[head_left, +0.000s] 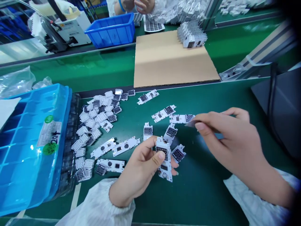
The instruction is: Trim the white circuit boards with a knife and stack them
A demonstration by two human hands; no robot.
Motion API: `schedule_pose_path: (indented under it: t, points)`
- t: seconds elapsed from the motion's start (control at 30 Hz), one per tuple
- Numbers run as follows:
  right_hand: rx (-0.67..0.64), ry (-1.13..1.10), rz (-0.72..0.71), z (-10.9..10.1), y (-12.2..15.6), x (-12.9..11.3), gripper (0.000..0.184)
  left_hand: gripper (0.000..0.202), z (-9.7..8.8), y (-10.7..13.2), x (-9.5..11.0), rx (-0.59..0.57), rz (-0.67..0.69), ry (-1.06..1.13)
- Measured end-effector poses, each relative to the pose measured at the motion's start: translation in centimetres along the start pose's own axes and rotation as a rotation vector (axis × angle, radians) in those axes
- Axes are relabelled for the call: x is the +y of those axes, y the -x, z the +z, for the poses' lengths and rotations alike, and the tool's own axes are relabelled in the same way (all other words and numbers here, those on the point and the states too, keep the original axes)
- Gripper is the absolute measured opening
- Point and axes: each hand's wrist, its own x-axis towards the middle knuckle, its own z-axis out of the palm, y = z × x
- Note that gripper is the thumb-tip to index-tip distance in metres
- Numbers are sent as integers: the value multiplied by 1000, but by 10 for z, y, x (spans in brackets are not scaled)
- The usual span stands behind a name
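My left hand [138, 169] is closed round a white circuit board [166, 169] that carries a black digit display, its thumb pressing on the display's edge. To the right and a little higher, my right hand [230, 138] pinches a small, thin greyish flat piece [191, 123] between thumb and forefinger; its kind is unclear. That piece overlaps the end of a board [180, 119] lying on the green bench. Around my hands lie several more white boards with displays, such as this one [164, 113]. Left of them, a loose pile of small display modules [94, 117] is spread out.
Blue divided trays [30, 150] are stacked at the left. Beyond the bench edge lies a cardboard sheet [169, 62], with a stack of boards [191, 34] at its far right corner. A blue bin [110, 29] and another person's hands [141, 4] are at the back.
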Motion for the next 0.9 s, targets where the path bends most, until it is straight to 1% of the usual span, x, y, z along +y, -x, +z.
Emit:
schedule_pose_path:
  t: [0.07,0.1,0.13,0.17,0.23,0.3,0.33,0.43,0.5,0.53,0.57,0.6,0.63,0.7,0.73,0.8,0.83,0.9]
  points:
    - [-67,-274,265,2,2,-4,18,14,0,0,-4,105,86,-182]
    - [-144,-420,376,3,2,-6,23,16,1,0,-7,166,139,-297]
    - [-234,-548,449,4,2,-9,28,21,1,0,-9,221,196,-415]
    - [-335,-644,482,6,3,-11,33,27,0,0,-12,263,251,-524]
    - [-514,-722,463,9,3,-15,36,35,-1,1,-16,303,353,-699]
    - [-631,-708,413,12,2,-19,30,38,-2,1,-20,290,443,-818]
    - [-668,-692,387,12,1,-21,27,40,-3,1,-22,274,486,-859]
    - [-721,-646,314,11,-2,-21,23,50,-5,1,-22,190,578,-935]
    - [-703,-560,273,7,-4,-11,24,53,-7,1,-16,163,603,-1007]
    - [-684,-493,261,4,-5,-2,25,50,-9,1,-10,177,603,-1077]
    - [-664,-412,261,2,-6,8,26,45,-11,2,-3,217,589,-1167]
    - [-673,-335,270,0,-6,21,30,38,-15,4,4,278,538,-1278]
    - [-715,-265,290,-2,-6,33,33,33,-19,5,13,345,454,-1390]
    - [-769,-129,313,-3,-5,55,39,28,-31,9,27,462,237,-1565]
    - [-742,-71,333,-2,-4,64,39,26,-37,11,32,489,159,-1608]
    - [-642,23,375,1,-3,72,37,25,-49,15,36,525,71,-1650]
    - [-581,56,392,3,-3,71,42,25,-54,16,36,544,54,-1655]
    - [-486,86,393,8,-7,62,51,24,-59,17,34,583,28,-1652]
